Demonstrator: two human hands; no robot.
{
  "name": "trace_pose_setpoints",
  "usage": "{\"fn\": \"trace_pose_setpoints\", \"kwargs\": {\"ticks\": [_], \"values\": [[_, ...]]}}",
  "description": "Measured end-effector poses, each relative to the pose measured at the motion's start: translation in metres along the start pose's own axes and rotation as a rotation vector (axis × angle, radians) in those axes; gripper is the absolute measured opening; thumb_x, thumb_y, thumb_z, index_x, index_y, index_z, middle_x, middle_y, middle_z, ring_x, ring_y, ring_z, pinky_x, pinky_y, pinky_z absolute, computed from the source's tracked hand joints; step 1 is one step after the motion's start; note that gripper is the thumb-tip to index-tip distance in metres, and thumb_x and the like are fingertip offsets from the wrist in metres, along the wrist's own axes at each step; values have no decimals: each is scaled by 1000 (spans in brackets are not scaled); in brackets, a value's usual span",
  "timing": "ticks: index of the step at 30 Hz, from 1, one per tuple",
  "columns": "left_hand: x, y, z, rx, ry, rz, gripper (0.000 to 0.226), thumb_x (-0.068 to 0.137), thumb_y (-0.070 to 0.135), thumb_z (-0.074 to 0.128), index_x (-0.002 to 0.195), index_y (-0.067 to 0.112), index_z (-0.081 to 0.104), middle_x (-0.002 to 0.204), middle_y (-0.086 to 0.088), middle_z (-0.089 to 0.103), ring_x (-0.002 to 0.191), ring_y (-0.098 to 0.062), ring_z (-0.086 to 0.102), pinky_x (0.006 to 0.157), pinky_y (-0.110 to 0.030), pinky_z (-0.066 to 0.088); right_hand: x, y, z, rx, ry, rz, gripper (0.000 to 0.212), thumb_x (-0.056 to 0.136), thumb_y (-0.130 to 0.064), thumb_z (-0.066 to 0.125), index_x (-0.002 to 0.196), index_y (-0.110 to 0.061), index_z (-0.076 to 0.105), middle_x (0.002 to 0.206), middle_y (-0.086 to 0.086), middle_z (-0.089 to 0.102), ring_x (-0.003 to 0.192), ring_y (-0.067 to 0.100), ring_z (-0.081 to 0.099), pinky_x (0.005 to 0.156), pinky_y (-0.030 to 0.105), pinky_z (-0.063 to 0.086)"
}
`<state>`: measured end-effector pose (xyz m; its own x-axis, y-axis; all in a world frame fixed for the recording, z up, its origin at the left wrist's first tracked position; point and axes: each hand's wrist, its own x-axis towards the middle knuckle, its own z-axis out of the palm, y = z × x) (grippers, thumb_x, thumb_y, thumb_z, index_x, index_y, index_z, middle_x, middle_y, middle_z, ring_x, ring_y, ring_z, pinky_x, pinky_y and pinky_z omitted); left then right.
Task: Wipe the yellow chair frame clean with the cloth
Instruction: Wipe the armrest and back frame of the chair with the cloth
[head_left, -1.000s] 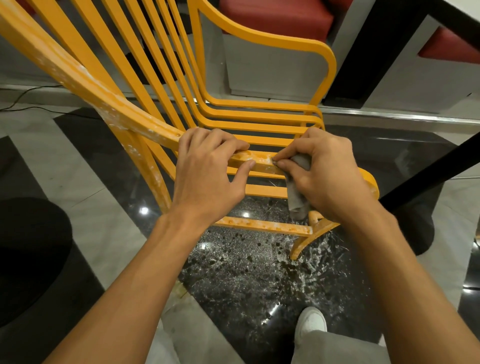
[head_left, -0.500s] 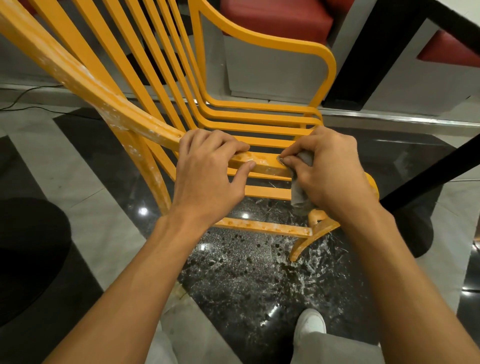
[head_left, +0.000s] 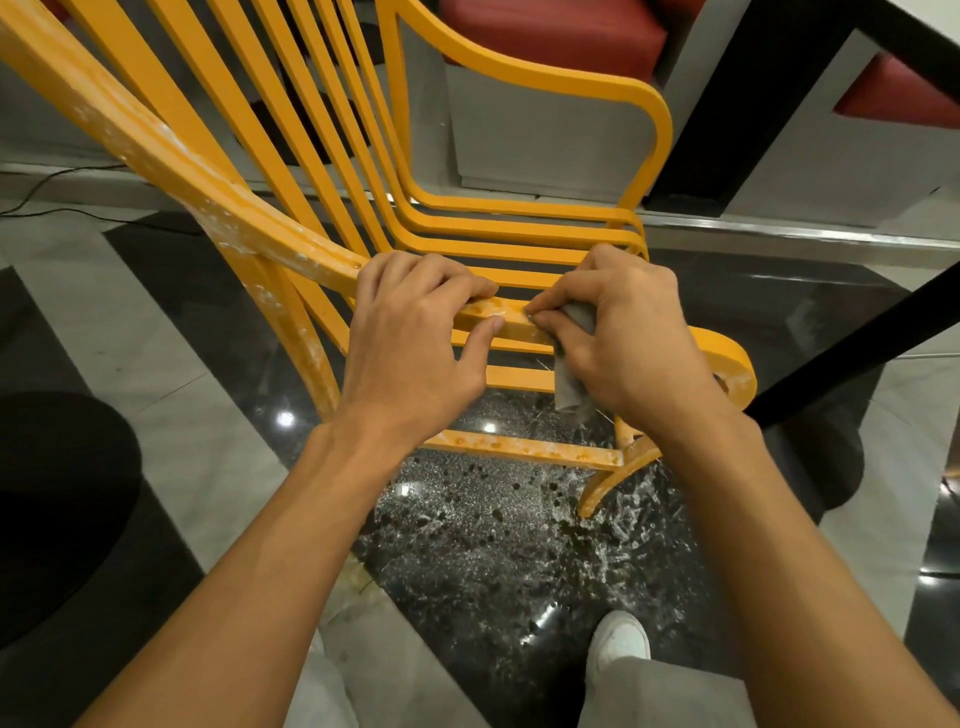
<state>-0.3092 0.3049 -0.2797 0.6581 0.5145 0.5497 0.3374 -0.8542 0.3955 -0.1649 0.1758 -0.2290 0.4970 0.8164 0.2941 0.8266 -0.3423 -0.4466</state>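
Edging left since a moment ago, right hand (head_left: 628, 348) pinches the grey cloth (head_left: 569, 387) onto a chair (head_left: 511, 323) rail beside the left hand (head_left: 415, 343), its curled fingers (head_left: 441, 283) gripping. The spotted bar (head_left: 519, 449) nearer and the white-flecked arm (head_left: 156, 148) beyond look unwiped.

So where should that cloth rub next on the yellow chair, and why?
Probably the right hand should slide the grey cloth leftward along the yellow armrest, toward the left hand gripping it: blotches show on the bare stretch between them, and whitish residue coats the armrest beyond.
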Motion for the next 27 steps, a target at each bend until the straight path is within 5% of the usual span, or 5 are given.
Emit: {"fn": "trace_pose_setpoints", "kwargs": {"ticks": [8, 13, 18, 23, 27], "values": [[1, -2, -4, 36, -9, -18, 35, 98, 47, 66, 122, 24, 76, 117, 8, 70, 120, -19, 56, 121, -49, 29, 1, 1, 0, -14, 65, 21, 8, 93, -18, 78, 98, -20, 83, 99, 0, 62, 96, 22, 60, 81, 46, 55], [0, -4, -5, 35, -9, -18, 34, 98, 47, 67, 122, 24, 76, 118, 8, 70, 119, -18, 56, 121, -48, 29, 3, 5, -12, 8, -61, 43, 7, 92, -24, 79, 97, -25, 84, 99, -2, 62, 98, 20, 58, 83, 44, 54], [1, -4, -6, 41, -10, -23, 33, 98, 46, 68, 122, 24, 76, 117, 8, 70, 119, -18, 56, 121, -48, 29, 3, -1, 2, -2, 81, 37, 8, 93, -18, 77, 98, -21, 83, 99, 0, 62, 95, 20, 60, 81, 44, 56], [0, -7, -10, 48, -9, -39, 33, 99, 45, 66, 123, 25, 75, 119, 8, 70, 123, -18, 57, 127, -46, 21, 4, -3, -9, 16, -56, 51, 7, 93, -24, 78, 98, -25, 83, 98, -4, 62, 96, 16, 58, 81, 37, 54], [1, -8, -15, 54, -4, -42, 32, 99, 44, 65, 122, 24, 76, 119, 7, 70, 122, -19, 58, 128, -47, 20, 7, -2, -3, -25, 37, 98, 8, 95, -21, 75, 98, -22, 83, 102, -2, 63, 96, 15, 56, 81, 38, 54]]}}
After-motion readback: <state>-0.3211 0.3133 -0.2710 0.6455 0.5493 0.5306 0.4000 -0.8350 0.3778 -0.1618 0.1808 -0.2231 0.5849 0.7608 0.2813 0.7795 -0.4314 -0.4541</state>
